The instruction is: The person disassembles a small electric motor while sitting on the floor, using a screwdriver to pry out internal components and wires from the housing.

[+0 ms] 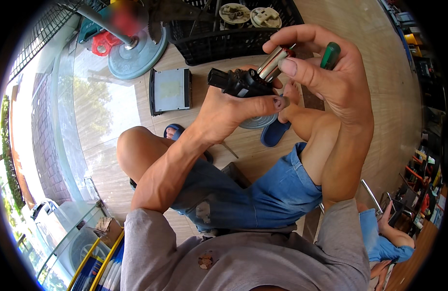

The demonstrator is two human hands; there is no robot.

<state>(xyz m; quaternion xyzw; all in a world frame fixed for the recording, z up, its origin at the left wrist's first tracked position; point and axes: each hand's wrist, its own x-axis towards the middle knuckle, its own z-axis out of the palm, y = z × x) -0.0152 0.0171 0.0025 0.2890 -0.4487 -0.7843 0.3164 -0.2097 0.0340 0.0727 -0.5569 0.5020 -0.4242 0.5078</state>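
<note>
My left hand (229, 109) wraps round a black plastic housing (248, 83), its thumb lying along the near side. Out of the housing, tilted up to the right, sticks a shiny metal cylinder (269, 67) that looks like a small motor. With thumb and forefinger my right hand (338, 80) closes about the cylinder's upper end. A green handle (330, 55), like a screwdriver's, is tucked among the right hand's other fingers; most of its shaft is hidden.
Beyond my hands stands a black plastic crate (224, 46) with round pale parts. A flat metal box (170, 90) lies on the tiled floor, near a round grey base (136, 56) with a pole. Tools line the right side, where another person (379, 237) sits.
</note>
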